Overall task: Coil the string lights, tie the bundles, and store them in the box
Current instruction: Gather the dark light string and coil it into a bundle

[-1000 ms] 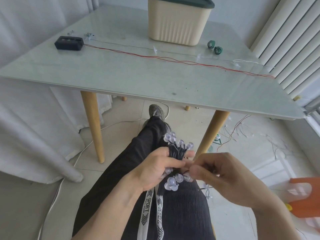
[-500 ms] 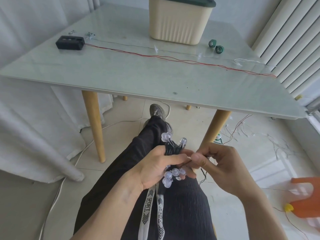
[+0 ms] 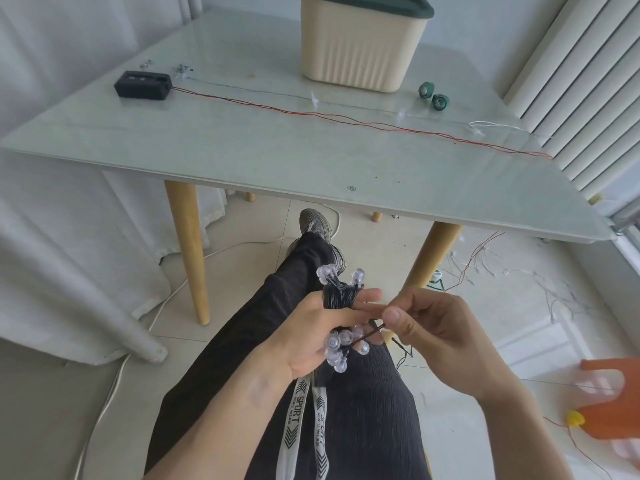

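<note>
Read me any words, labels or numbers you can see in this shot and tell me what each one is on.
"SPORT": on the left white drawstring band hanging over the black trousers, with chevron marks above and below it.
Smaller line beside "SPORT" on that band: too small to read.
Lettering on the right white drawstring band: blurred, unreadable.
Small round mark near the table's front edge: too small to read.

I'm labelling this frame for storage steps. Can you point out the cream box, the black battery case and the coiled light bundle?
cream box [image 3: 360, 53], head view, ribbed front wall.
black battery case [image 3: 143, 85], head view, top face.
coiled light bundle [image 3: 341, 295], head view, dark wound wires above the left hand.
</note>
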### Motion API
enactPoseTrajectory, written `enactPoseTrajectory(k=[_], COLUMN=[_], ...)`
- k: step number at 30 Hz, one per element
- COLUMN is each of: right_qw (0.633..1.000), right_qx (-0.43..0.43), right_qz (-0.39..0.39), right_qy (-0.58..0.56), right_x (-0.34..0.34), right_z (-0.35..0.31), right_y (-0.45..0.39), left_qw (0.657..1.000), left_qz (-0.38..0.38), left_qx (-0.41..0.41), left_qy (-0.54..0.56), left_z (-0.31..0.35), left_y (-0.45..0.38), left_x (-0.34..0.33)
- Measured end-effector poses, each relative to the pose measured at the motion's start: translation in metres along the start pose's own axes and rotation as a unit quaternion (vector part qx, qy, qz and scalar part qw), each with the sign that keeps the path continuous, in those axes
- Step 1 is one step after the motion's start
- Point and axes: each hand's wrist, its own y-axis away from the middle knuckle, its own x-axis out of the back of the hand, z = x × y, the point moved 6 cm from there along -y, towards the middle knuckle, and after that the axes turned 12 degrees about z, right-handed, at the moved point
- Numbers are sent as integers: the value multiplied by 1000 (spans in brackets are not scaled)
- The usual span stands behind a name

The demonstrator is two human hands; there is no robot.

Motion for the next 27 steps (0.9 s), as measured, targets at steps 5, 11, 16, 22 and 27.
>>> enactPoseTrajectory(k=[5, 11, 16, 22, 27], right_qw=[999, 982, 982, 978, 990], right_qx=[-8, 23, 34, 17, 2], right_qz=[12, 105, 104, 130, 54], right_qy=[28, 153, 156, 161, 133], right_x=[4, 11, 6, 21, 7], right_z=[4, 7, 15, 27, 42], right_y=[-1, -9, -11, -10, -8], left_qw=[998, 988, 985, 997, 997], left_qz=[-65, -145, -143, -76, -38], left_qx=[0, 16, 0, -14, -9], left_qy=[-16, -49, -98, -32, 71], left_z=[5, -1, -4, 5, 11], left_y=[7, 12, 15, 9, 8], left_x=[-6, -18, -24, -9, -7])
